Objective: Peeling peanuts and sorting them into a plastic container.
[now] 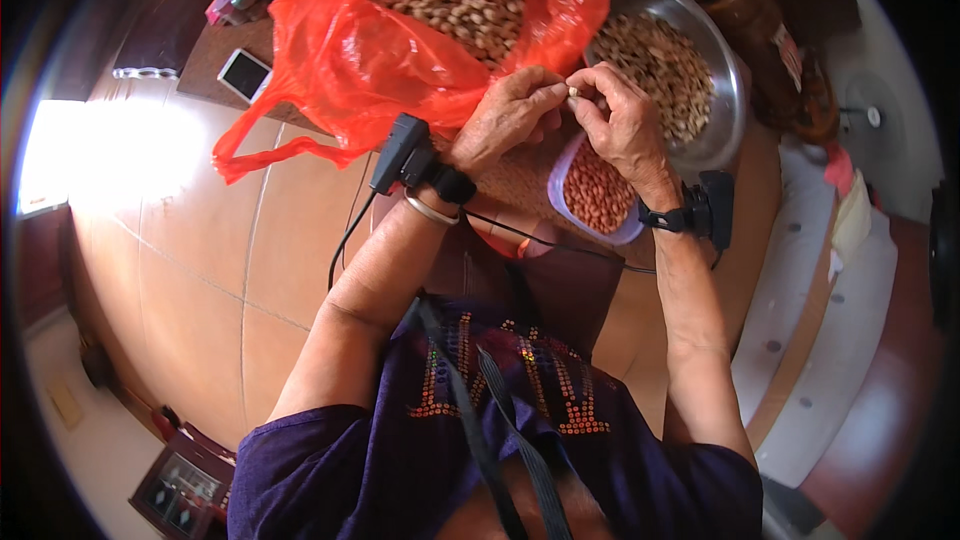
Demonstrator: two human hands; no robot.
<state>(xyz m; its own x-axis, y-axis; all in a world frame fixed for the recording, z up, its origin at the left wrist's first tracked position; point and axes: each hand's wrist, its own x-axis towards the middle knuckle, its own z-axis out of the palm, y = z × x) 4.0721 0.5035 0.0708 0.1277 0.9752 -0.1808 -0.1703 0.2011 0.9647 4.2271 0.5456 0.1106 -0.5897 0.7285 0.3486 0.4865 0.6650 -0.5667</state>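
The left hand (pixel 508 116) and right hand (pixel 622 122) pinch a small nut (pixel 572 92) at their fingertips, near the purple tub (pixel 625 236), and squeezing too hard might make it pop out into the metal bowl (pixel 738 90).

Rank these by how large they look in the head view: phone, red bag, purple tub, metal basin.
Largest to smallest:
1. Red bag
2. Metal basin
3. Purple tub
4. Phone

purple shirt (pixel 400 440) | orange dots (pixel 583 418) | black wrist units (pixel 401 152) | black cables (pixel 352 228) | pale bangle (pixel 428 209)
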